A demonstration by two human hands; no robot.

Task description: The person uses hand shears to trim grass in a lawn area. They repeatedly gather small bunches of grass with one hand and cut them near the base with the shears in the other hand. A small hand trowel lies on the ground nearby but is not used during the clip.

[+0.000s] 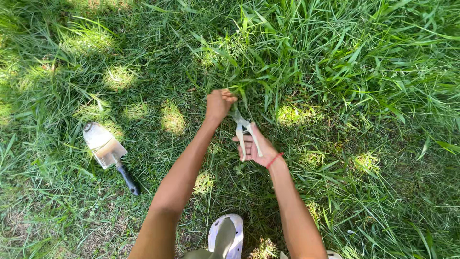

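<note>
My left hand (219, 103) is closed around a tuft of long grass blades (249, 72) near the middle of the view. Just right of it and a little nearer to me, my right hand (254, 146) holds a pair of pruning shears (244, 130) with pale handles. The shears' blades point up towards the base of the gripped tuft. A red band circles my right wrist (274, 159).
A metal hand trowel (106, 151) with a black handle lies on the grass at the left. My white clog (226, 236) shows at the bottom edge. Taller, thicker grass (364, 57) fills the upper right.
</note>
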